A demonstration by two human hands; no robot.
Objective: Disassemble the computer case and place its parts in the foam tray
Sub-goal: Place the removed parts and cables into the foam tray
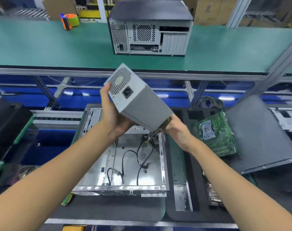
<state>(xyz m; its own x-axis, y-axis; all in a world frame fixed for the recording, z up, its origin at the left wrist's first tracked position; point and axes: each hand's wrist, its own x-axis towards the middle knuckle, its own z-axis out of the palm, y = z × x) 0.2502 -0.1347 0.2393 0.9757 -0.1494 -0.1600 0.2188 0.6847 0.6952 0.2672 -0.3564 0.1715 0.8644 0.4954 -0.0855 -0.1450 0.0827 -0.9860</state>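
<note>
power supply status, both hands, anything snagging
Left hand and right hand grip power supply, lifted above open case. Cables trail into case.

A green-topped workbench (58,47) on grey metal framing (194,94) spans the back, cardboard boxes (210,10) stacked behind it.

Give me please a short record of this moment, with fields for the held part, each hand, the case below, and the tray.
held part: grey power supply, lifted and tilted above the case
left hand: grips the vented end
right hand: holds the cable end
cables: trail down into the case
open case: lies flat, loose black wires inside
foam tray: right of the case, holds a green motherboard
</note>
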